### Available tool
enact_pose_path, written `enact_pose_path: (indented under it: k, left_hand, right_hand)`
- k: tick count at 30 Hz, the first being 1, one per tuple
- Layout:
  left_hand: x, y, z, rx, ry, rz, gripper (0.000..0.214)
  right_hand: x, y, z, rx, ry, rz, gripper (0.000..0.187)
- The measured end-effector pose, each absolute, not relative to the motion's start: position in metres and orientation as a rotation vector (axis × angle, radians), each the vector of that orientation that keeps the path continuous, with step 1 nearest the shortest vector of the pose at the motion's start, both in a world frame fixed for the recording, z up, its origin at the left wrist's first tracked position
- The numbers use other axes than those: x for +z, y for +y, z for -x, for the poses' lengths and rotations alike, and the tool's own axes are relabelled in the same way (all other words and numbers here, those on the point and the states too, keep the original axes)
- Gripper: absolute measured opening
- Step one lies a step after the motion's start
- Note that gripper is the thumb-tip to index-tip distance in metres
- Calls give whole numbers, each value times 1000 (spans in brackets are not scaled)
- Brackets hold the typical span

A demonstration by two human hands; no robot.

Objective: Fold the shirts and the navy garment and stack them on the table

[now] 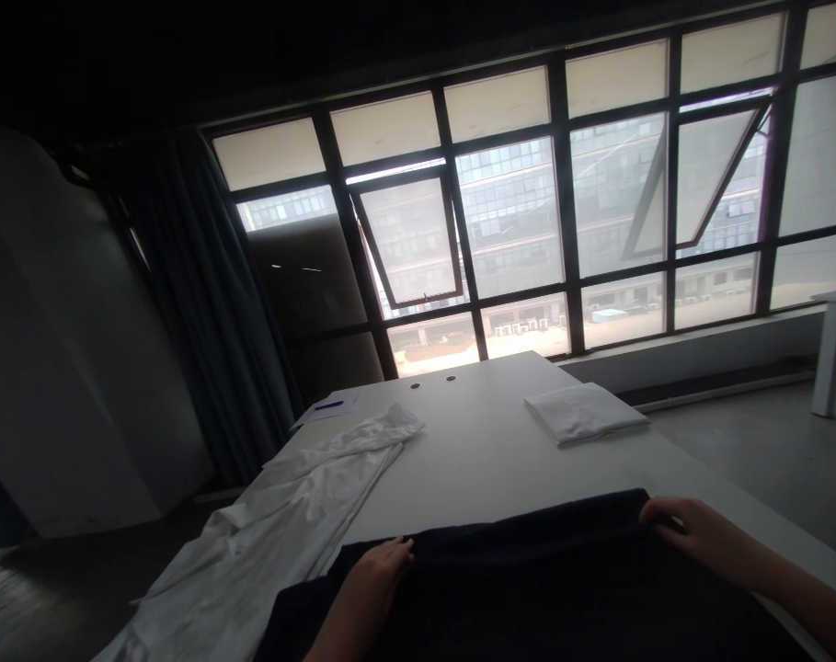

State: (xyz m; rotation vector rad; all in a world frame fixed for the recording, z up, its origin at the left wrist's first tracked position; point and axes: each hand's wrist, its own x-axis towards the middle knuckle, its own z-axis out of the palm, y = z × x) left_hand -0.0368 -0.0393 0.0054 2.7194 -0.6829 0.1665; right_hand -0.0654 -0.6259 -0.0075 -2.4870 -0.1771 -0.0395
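A large piece of dark cloth [528,579] spreads over the near end of the white table [469,432]; its lower part runs out of view. My right hand [690,533] pinches the cloth at its far right corner, thumb and fingers closed on the edge. Along the same edge, farther left, my left hand [372,584] has its fingers closed over the cloth. Between the two hands the far edge looks fairly straight. Whether the cloth is a garment I cannot tell.
Rumpled white cloth [293,506] lies along the table's left side. A folded white cloth [587,412] sits near the right edge. Paper with a pen [329,405] lies at the far left corner. Beyond are windows, a dark blue curtain [203,303] and another white table [830,349].
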Motion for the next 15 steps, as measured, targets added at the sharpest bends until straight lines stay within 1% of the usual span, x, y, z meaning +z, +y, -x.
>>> enact_pose_path:
  k: [2, 5, 9, 10, 13, 14, 15]
  left_hand:
    - [6, -37, 35, 195, -757, -2729, 34]
    - [6, -37, 36, 161, -871, -2793, 32]
    - [13, -46, 48, 178, -867, -2897, 25]
    - [15, -52, 53, 221, -866, -2886, 28]
    - [19, -76, 64, 338, -975, -2800, 53]
    - [17, -86, 66, 365, -1033, -2775, 55]
    - [14, -95, 66, 393, -1088, -2757, 52]
  right_hand:
    - [-2, -627, 70, -28, -175, 2485, 31]
    - [6, -625, 75, 74, -230, 2466, 24]
    - [13, -618, 79, 165, -226, 2463, 19]
    - [14, -616, 80, 166, -221, 2465, 19]
    - [15, -612, 82, 151, -249, 2471, 21]
    - [15, -611, 83, 138, -259, 2479, 21]
    - [15, -610, 83, 90, -249, 2496, 21]
